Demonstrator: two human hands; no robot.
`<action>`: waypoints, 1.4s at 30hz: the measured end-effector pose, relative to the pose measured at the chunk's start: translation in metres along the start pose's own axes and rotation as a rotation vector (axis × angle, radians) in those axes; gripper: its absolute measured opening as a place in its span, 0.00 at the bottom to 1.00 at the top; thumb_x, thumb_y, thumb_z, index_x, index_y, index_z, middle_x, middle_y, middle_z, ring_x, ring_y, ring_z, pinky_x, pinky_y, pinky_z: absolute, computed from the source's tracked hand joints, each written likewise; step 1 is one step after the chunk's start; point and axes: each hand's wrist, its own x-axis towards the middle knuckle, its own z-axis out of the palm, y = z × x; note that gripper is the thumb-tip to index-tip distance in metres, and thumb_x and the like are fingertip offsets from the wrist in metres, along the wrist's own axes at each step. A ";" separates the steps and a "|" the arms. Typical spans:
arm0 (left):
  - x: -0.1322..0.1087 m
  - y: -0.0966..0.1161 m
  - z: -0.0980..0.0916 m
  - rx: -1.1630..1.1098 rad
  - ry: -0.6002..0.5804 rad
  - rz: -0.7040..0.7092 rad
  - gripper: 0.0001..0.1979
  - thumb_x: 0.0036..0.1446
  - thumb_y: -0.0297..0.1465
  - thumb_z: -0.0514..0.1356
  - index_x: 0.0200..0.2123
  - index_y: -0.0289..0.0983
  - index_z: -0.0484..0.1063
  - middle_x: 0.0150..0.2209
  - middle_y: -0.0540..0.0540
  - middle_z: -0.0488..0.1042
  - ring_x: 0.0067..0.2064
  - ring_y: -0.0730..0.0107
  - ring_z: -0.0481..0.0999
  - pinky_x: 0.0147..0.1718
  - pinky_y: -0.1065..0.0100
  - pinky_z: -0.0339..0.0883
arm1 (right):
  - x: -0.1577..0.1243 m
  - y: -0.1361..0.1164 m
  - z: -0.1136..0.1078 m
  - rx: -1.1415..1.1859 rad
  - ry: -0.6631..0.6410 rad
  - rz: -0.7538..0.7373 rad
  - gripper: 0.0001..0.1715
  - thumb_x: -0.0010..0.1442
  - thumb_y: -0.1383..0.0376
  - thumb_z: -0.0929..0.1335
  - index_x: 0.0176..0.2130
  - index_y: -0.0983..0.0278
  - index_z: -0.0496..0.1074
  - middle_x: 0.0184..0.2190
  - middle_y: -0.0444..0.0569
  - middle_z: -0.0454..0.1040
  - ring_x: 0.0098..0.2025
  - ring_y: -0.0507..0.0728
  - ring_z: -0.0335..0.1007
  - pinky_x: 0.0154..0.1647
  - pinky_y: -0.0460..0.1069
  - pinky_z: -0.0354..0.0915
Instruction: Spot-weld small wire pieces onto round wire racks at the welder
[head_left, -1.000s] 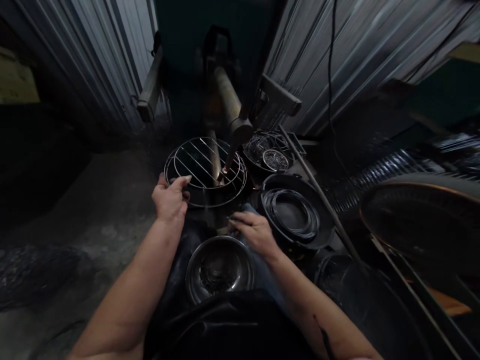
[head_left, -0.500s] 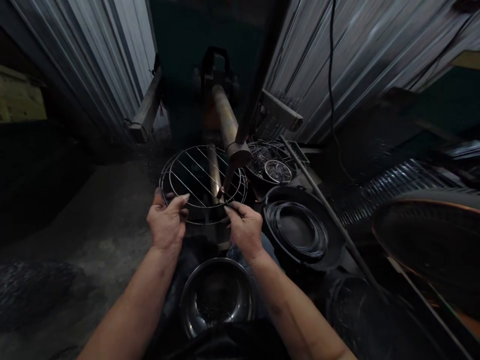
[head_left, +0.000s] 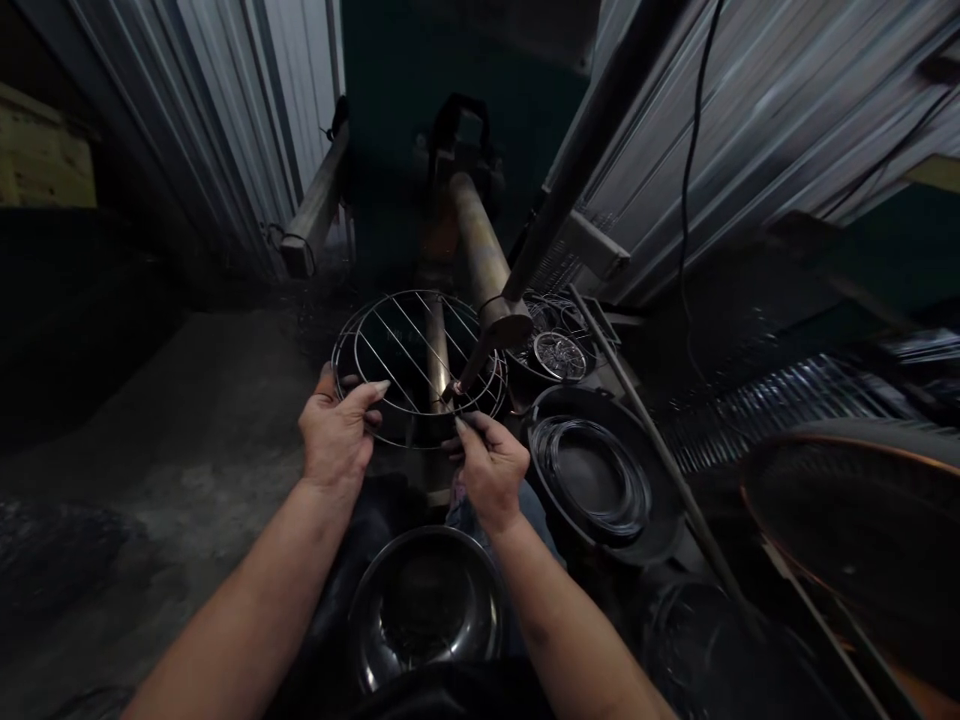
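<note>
A round wire rack (head_left: 406, 346), made of rings with straight parallel bars across, lies level in front of me. My left hand (head_left: 341, 420) is closed on its left edge, with the thumb on top of the rim. My right hand (head_left: 491, 455) pinches the near rim; whether a small piece is also between those fingertips, I cannot tell. Just beyond my right fingertips, a slanted metal rod tip (head_left: 459, 388) meets the rack's inner ring. It comes down from a thick cylindrical arm (head_left: 484, 250). A lower metal bar (head_left: 436, 350) runs beneath the rack.
A shiny metal bowl (head_left: 427, 590) sits close below my forearms. To the right, a dark basin (head_left: 664, 520) holds coiled wire (head_left: 551, 455). Behind it, a container holds small wire parts (head_left: 561, 355). A long rod (head_left: 652, 430) slants past the basin.
The view has swung slightly, so most things appear a little further right. Both hands keep their hold on the rack, which stays at the rod tip.
</note>
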 end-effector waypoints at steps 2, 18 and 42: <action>0.003 0.000 0.001 0.014 0.002 -0.013 0.24 0.28 0.26 0.71 0.34 0.36 0.69 0.32 0.53 0.66 0.25 0.80 0.66 0.17 0.78 0.55 | 0.002 0.001 0.000 -0.027 0.000 -0.013 0.13 0.57 0.57 0.69 0.35 0.65 0.77 0.25 0.46 0.77 0.24 0.54 0.74 0.29 0.49 0.71; 0.024 -0.004 0.011 0.025 0.032 -0.100 0.25 0.27 0.25 0.70 0.32 0.37 0.64 0.23 0.54 0.66 0.24 0.75 0.65 0.16 0.76 0.52 | 0.022 -0.009 0.004 -0.051 -0.011 0.001 0.12 0.55 0.59 0.69 0.35 0.65 0.77 0.27 0.47 0.78 0.24 0.55 0.75 0.27 0.48 0.70; 0.035 -0.007 0.013 0.174 0.072 -0.061 0.24 0.34 0.25 0.69 0.36 0.38 0.64 0.29 0.50 0.67 0.29 0.70 0.70 0.23 0.74 0.60 | -0.097 0.019 -0.052 -0.979 -1.188 -0.115 0.12 0.52 0.69 0.67 0.37 0.62 0.79 0.35 0.50 0.76 0.37 0.57 0.73 0.37 0.48 0.67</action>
